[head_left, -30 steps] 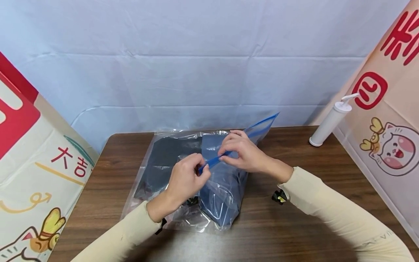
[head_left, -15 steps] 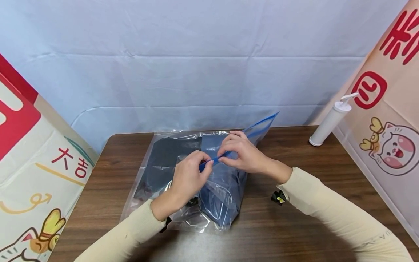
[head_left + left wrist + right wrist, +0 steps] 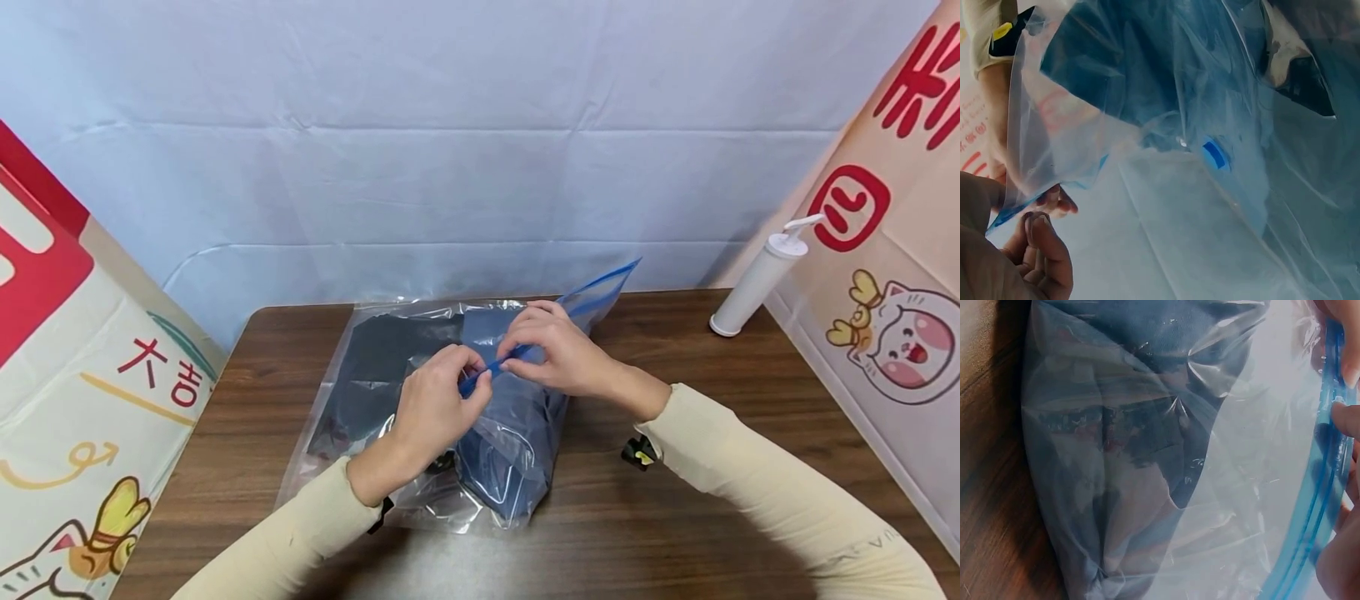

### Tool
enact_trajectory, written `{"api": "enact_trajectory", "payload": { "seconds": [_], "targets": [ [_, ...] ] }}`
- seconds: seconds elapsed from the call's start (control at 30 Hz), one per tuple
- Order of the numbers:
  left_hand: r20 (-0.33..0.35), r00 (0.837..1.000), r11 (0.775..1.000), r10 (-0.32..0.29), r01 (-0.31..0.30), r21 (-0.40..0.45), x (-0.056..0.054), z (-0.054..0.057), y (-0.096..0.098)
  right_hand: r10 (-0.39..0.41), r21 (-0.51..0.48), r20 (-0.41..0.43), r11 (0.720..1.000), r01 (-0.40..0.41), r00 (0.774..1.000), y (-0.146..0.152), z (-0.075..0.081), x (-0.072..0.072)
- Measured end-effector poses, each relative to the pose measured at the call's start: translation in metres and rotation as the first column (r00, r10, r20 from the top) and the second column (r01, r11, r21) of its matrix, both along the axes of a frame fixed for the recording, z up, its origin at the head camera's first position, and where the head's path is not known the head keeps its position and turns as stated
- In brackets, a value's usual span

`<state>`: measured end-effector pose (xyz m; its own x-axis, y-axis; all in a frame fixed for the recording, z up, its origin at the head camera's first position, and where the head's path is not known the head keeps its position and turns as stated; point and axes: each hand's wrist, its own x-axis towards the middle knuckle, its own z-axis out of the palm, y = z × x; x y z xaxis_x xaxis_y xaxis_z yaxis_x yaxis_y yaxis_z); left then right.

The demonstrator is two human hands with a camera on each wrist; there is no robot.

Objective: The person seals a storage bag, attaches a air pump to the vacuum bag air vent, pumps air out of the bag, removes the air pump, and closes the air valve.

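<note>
One wooden table (image 3: 637, 517) fronts the person, and across its middle lies a big clear bag (image 3: 450, 512), its mouth held up towards the right. Inside, from where I stand, a dark cloth (image 3: 390, 350) takes the left part and a blue-grey cloth (image 3: 510, 450) the right. The right hand (image 3: 551, 346) and the left hand (image 3: 438, 400) nearly meet above the bag, both pinching its blue seal strip (image 3: 1316, 506) between thumb and finger. That strip is what matters: it runs on a slant, from the left hand on the near side, through the right hand, up to a free corner at the far right. So the right hand is nearer that corner. How much strip lies past the left hand, I can't tell. Smallest is a blue valve (image 3: 1214, 154) on the bag's film, well apart from the fingers.
</note>
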<state>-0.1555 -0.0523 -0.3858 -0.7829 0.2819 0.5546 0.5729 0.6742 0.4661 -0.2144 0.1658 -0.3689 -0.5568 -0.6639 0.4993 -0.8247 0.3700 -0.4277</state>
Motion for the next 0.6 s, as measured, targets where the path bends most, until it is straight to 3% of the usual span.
{"api": "enact_trajectory", "payload": {
  "seconds": [0.23, 0.6],
  "targets": [
    [0.039, 0.999, 1.000, 0.015, -0.015, 0.007, 0.0007, 0.0005, 0.0037, 0.005, -0.005, 0.012, 1.000, -0.005, 1.000, 0.0004, 0.0008, -0.0004],
    [0.001, 0.999, 0.998, 0.051, -0.051, 0.030, -0.0001, -0.0020, 0.0065, 0.021, -0.033, 0.013, 0.999, -0.021, 1.000, -0.0009, -0.0017, -0.0014]
  ]
}}
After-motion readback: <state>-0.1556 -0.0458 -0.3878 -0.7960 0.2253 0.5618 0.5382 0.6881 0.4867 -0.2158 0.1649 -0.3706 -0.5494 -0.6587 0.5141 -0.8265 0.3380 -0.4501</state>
